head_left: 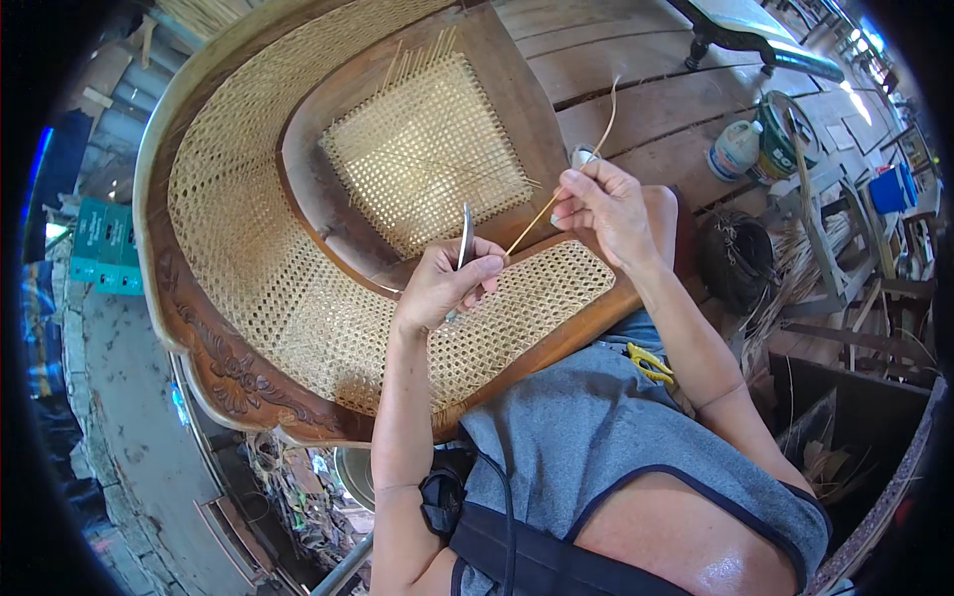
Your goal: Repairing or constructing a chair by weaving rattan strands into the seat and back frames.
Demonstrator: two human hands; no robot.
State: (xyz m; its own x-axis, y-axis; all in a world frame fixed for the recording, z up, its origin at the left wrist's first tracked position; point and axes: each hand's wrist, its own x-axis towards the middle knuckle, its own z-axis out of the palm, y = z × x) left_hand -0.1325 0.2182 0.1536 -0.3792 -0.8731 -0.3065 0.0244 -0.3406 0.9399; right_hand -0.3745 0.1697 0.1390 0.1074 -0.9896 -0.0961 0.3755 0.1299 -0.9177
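A thin cane strip point(532, 224) stretches between my two hands above the seat of a carved wooden chair point(537, 70). My right hand point(608, 211) pinches it between thumb and fingers, and its loose end curves up past them. My left hand point(445, 285) is closed on the strip's other end and also on a knife-like tool, whose narrow metal blade point(467, 230) points upward; its handle is mostly hidden by the fingers. Beneath lies the woven cane seat panel point(417, 139), with loose strand ends at its far edge. Woven cane also fills the curved backrest point(234, 223).
A yellow-handled tool point(650, 364) rests by my lap. To the right on the plank floor stand a whitish jug point(735, 151), a green bucket point(787, 139), a dark rounded container point(737, 253) and loose cane strands point(785, 288). A green box point(104, 246) is at left.
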